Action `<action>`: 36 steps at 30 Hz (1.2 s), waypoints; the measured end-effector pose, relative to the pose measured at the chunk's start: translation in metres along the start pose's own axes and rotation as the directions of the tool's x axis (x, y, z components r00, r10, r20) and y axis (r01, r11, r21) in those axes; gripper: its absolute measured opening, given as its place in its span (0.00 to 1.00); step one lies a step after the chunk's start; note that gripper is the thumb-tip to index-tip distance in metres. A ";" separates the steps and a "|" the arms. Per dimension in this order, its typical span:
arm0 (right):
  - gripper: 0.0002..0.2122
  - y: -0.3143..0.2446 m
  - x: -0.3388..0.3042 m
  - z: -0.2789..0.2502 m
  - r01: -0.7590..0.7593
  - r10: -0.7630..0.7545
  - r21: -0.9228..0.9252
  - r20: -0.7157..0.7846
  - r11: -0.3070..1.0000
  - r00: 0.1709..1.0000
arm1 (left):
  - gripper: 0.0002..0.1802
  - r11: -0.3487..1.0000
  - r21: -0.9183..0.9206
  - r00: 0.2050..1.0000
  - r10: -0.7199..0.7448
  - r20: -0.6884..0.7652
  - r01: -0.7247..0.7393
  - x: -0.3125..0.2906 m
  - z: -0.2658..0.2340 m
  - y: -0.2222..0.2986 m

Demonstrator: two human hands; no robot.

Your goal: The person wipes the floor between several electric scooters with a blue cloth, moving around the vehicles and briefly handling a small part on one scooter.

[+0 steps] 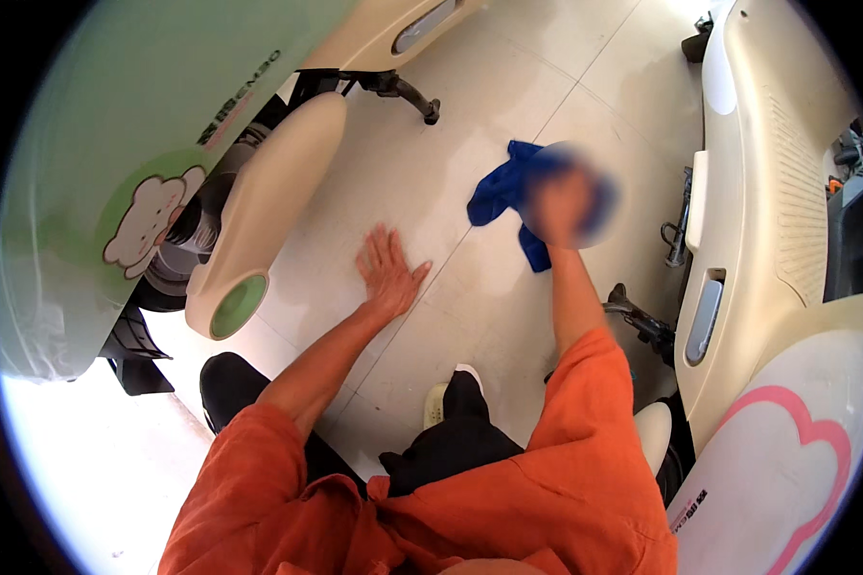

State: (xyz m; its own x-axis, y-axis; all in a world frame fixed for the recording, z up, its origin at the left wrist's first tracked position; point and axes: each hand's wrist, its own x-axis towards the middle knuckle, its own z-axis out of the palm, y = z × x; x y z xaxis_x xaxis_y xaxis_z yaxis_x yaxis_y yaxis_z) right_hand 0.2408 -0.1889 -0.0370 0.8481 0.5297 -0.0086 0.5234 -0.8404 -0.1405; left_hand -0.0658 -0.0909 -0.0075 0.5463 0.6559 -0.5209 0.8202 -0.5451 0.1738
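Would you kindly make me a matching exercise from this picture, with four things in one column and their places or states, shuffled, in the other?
Column one
1. Left hand
2. Blue cloth
3. Cartoon animal
4. Pink outline

Column two
A. On a white panel at the lower right
B. Open, back upward, over the floor tiles
C. On a pale green panel at the left
D. Lying rumpled, with the blurred right hand at it

Right pairs: 1-B, 2-D, 3-C, 4-A
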 end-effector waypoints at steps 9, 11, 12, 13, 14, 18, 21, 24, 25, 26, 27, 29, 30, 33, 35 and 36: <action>0.35 0.048 0.105 0.017 -0.063 0.030 -0.152 -0.209 0.986 0.977 | 0.63 0.991 0.100 0.992 0.082 0.093 -0.091 0.076 -0.046 0.055; 0.34 0.059 0.138 0.017 -0.184 0.153 -0.121 -0.228 0.976 0.962 | 0.64 0.988 0.104 0.983 0.095 0.158 -0.112 0.074 -0.051 0.055; 0.34 0.054 0.152 0.016 -0.256 0.229 -0.086 -0.239 0.963 0.943 | 0.64 0.988 0.119 0.985 0.078 0.156 -0.097 0.074 -0.054 0.055; 0.35 0.047 0.168 0.015 -0.346 0.331 -0.034 -0.214 0.938 0.919 | 0.66 0.988 0.121 0.980 0.073 0.184 -0.096 0.074 -0.055 0.054; 0.29 0.045 0.188 0.030 -0.393 0.313 -0.051 -0.513 0.918 0.799 | 0.67 0.987 0.122 0.974 0.081 0.213 -0.109 0.075 -0.057 0.058; 0.36 -0.006 0.260 0.045 -0.375 0.326 -0.069 -0.365 0.924 0.872 | 0.67 0.988 0.077 0.975 0.116 0.189 -0.132 0.075 -0.055 0.058; 0.34 -0.107 0.261 0.018 -0.090 0.087 -0.019 -0.108 0.996 0.990 | 0.67 0.991 0.048 0.982 0.115 0.152 -0.124 0.070 -0.049 0.045; 0.29 -0.139 0.288 0.053 0.058 -0.156 -0.218 -0.463 0.974 0.873 | 0.67 0.984 0.062 0.976 0.158 0.150 -0.169 0.081 -0.048 0.066; 0.27 -0.173 0.269 0.050 0.195 -0.202 -0.054 -0.347 0.979 0.916 | 0.67 0.988 0.065 0.979 0.124 0.163 -0.136 0.077 -0.048 0.057; 0.26 -0.211 0.244 0.029 0.304 -0.269 0.125 -0.240 0.944 0.933 | 0.67 0.993 0.063 0.979 0.083 0.186 -0.096 0.072 -0.051 0.049; 0.26 -0.231 0.229 0.014 0.357 -0.345 0.270 -0.090 0.894 0.934 | 0.67 0.995 0.059 0.977 0.066 0.203 -0.080 0.071 -0.055 0.049; 0.26 -0.234 0.226 0.005 0.367 -0.418 0.400 0.043 0.840 0.908 | 0.66 0.991 0.097 0.977 0.068 0.202 -0.089 0.074 -0.059 0.054; 0.26 -0.231 0.226 0.016 0.498 -0.511 0.326 -0.054 0.803 0.858 | 0.65 0.987 0.134 0.976 0.060 0.207 -0.090 0.073 -0.058 0.058; 0.26 -0.218 0.221 0.051 0.795 -0.762 0.034 -0.266 0.605 0.591 | 0.65 0.981 0.116 0.978 0.135 0.162 -0.155 0.077 -0.054 0.064; 0.28 -0.212 0.204 0.053 0.854 -0.855 -0.156 -0.256 0.496 0.450 | 0.65 0.986 0.115 0.978 0.097 0.184 -0.119 0.076 -0.050 0.055; 0.28 -0.207 0.191 0.042 0.862 -0.861 -0.087 -0.162 0.499 0.482 | 0.65 0.989 0.121 0.979 0.057 0.198 -0.082 0.073 -0.047 0.047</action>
State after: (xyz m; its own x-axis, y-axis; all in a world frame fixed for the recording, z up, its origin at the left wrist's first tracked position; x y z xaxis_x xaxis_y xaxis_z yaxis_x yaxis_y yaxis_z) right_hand 0.2907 0.0910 -0.0513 -0.0290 0.9605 0.2769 0.9996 0.0278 0.0082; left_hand 0.0211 -0.0442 0.0014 0.5477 0.5075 -0.6652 0.7459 -0.6563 0.1135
